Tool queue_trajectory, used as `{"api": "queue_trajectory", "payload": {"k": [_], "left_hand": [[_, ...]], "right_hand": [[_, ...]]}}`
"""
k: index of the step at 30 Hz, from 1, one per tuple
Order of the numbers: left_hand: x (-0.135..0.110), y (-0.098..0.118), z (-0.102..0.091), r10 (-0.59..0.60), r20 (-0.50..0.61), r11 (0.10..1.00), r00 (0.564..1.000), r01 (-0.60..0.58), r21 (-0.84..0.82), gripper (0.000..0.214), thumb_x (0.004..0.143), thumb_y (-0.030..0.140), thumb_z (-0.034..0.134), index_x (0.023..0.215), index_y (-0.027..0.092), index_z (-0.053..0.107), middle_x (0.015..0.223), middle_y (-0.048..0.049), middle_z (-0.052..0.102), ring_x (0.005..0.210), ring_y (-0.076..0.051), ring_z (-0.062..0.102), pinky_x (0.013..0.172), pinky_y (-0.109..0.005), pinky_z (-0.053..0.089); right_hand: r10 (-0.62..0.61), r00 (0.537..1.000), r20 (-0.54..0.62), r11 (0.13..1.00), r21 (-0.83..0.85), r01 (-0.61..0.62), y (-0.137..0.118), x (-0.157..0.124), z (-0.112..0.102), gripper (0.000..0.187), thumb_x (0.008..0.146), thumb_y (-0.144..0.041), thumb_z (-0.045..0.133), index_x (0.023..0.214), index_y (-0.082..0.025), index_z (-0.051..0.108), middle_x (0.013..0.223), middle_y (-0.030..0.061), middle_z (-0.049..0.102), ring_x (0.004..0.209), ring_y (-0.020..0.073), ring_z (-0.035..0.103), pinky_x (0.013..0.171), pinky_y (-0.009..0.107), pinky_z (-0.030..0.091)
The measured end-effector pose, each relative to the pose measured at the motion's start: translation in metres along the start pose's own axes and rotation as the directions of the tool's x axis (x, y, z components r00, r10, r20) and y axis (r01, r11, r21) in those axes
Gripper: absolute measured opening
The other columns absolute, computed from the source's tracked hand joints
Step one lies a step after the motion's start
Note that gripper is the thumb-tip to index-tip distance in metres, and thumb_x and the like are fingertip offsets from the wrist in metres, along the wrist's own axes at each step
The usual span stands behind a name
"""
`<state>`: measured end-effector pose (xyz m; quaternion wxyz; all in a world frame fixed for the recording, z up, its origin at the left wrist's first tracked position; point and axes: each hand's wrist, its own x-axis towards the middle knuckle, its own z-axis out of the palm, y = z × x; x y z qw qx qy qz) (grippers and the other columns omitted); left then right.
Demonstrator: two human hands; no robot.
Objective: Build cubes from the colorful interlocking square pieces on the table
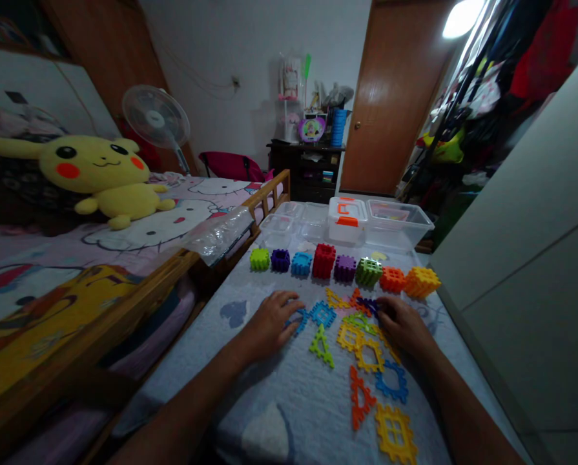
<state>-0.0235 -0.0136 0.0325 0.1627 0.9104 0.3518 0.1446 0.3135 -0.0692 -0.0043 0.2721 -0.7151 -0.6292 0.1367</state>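
My left hand rests on the cloth-covered table, thumb and fingers closed around a blue notched building piece. Beside it lies a blue square piece, with a lime triangle piece nearer me. With its fingertips, my right hand grips a dark purple triangle piece next to a red-orange piece. Loose between and below my hands are yellow window pieces, a blue frame piece, an orange triangle piece and a large yellow square piece.
Sorted stacks of pieces, including a red stack and a yellow-orange stack, form a row beyond my hands. Behind them stand a lidded box and an open clear bin. A wooden bed rail borders the left; a pale cabinet borders the right.
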Motion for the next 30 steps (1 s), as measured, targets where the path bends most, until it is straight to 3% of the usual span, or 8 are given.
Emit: {"api": "queue_trajectory", "payload": {"k": [2,5,8,11,15,22,26,30], "left_hand": [[0.0,-0.019,-0.011,-0.07,0.016,0.996,0.997,0.069,0.058,0.046,0.081,0.012,0.058,0.125,0.024,0.057,0.139,-0.0111,0.05,0.13,-0.028,0.043,0.11,-0.048,0.034],[0.0,-0.04,-0.02,-0.089,0.132,0.994,0.987,0.079,0.08,0.062,0.07,0.0,0.055,0.128,0.022,0.056,0.143,-0.0103,0.048,0.134,-0.026,0.04,0.113,-0.045,0.033],[0.002,-0.05,-0.017,-0.045,0.162,0.998,0.986,0.038,0.048,0.053,0.075,0.002,0.053,0.123,0.022,0.059,0.137,-0.0084,0.055,0.128,-0.022,0.047,0.11,-0.038,0.036],[0.006,-0.051,-0.016,-0.042,0.128,0.999,0.991,0.038,0.036,0.036,0.082,0.007,0.051,0.112,0.022,0.064,0.123,-0.0074,0.064,0.116,-0.021,0.055,0.104,-0.036,0.041],[0.006,-0.044,-0.027,-0.137,0.12,0.991,0.983,0.134,0.03,0.026,0.089,0.017,0.047,0.109,0.02,0.064,0.107,-0.0089,0.068,0.102,-0.023,0.06,0.095,-0.036,0.045],[0.002,-0.039,-0.04,-0.12,0.386,0.99,0.915,0.141,-0.027,0.038,0.083,0.012,0.046,0.117,0.022,0.059,0.114,-0.0052,0.066,0.106,-0.021,0.059,0.097,-0.032,0.044],[0.007,-0.039,-0.032,-0.202,0.284,0.972,0.937,0.156,0.175,0.043,0.082,0.015,0.051,0.124,0.018,0.059,0.119,-0.0124,0.06,0.111,-0.027,0.053,0.1,-0.04,0.041],[0.01,-0.032,-0.026,-0.161,0.119,0.971,0.98,0.136,0.197,0.049,0.082,0.01,0.047,0.13,0.016,0.054,0.127,-0.0128,0.054,0.117,-0.026,0.048,0.104,-0.037,0.037]], "right_hand": [[-0.005,1.0,0.0,1.0,-0.007,0.005,0.0,0.0,0.0,0.031,0.075,-0.029,0.05,0.097,-0.017,0.069,0.091,0.0093,0.071,0.083,0.0231,0.064,0.078,0.035,0.049],[-0.011,1.0,0.01,1.0,-0.025,0.011,0.001,0.001,0.0,0.031,0.076,-0.029,0.049,0.097,-0.017,0.068,0.092,0.0093,0.07,0.083,0.023,0.064,0.077,0.035,0.048],[-0.012,1.0,0.026,0.999,-0.037,0.013,0.001,0.001,0.0,0.031,0.076,-0.029,0.049,0.097,-0.016,0.068,0.092,0.0097,0.07,0.083,0.023,0.064,0.078,0.035,0.049],[-0.002,1.0,0.029,0.999,-0.04,0.004,0.001,0.001,0.0,0.03,0.076,-0.028,0.05,0.098,-0.017,0.067,0.092,0.009,0.07,0.084,0.0227,0.063,0.079,0.034,0.049],[0.001,1.0,0.027,0.999,-0.038,0.0,0.0,0.001,-0.001,0.029,0.075,-0.028,0.049,0.096,-0.018,0.067,0.089,0.0077,0.069,0.082,0.0223,0.063,0.077,0.034,0.049],[-0.007,1.0,0.009,1.0,-0.025,0.007,0.001,0.0,0.0,0.031,0.076,-0.03,0.049,0.097,-0.018,0.068,0.091,0.0092,0.07,0.082,0.0233,0.064,0.077,0.036,0.048],[-0.019,1.0,0.025,1.0,-0.022,0.019,0.004,0.001,0.001,0.03,0.076,-0.031,0.05,0.098,-0.018,0.067,0.092,0.0091,0.069,0.083,0.0233,0.064,0.077,0.035,0.049],[-0.013,0.999,0.046,1.0,-0.027,0.014,0.004,0.001,0.001,0.034,0.077,-0.032,0.049,0.101,-0.014,0.066,0.093,0.0115,0.069,0.084,0.0239,0.063,0.078,0.036,0.049]]}}
